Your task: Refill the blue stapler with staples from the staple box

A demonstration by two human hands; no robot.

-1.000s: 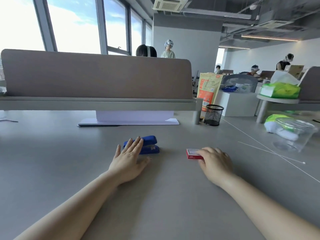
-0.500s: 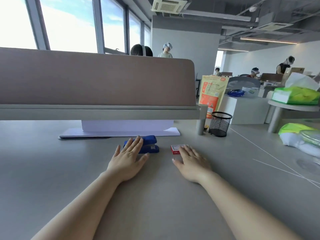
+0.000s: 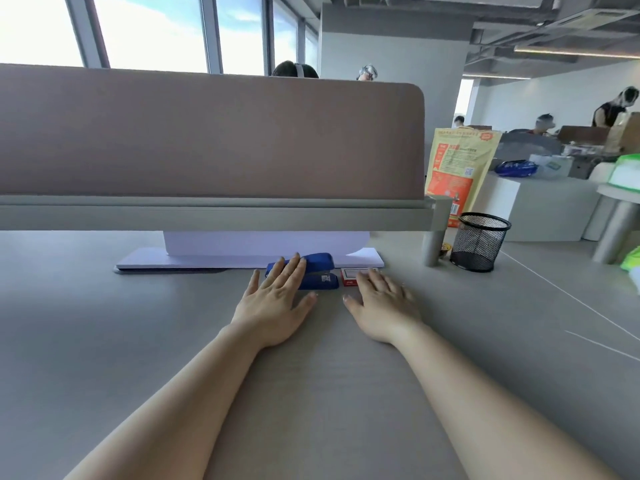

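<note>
Left hand (image 3: 273,303) lies flat, fingers (image 3: 289,271) spread over the blue stapler (image 3: 318,271), lying crosswise. Right hand (image 3: 382,301) flat, fingers open, tips on the staple box (image 3: 349,276).

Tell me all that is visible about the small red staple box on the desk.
The staple box is a small, flat red box, apparently cardboard, with a white panel on its top face. It lies flat and looks closed on the grey desk, just right of the blue stapler. The right hand rests palm down with its fingertips on the box's right part.
</note>
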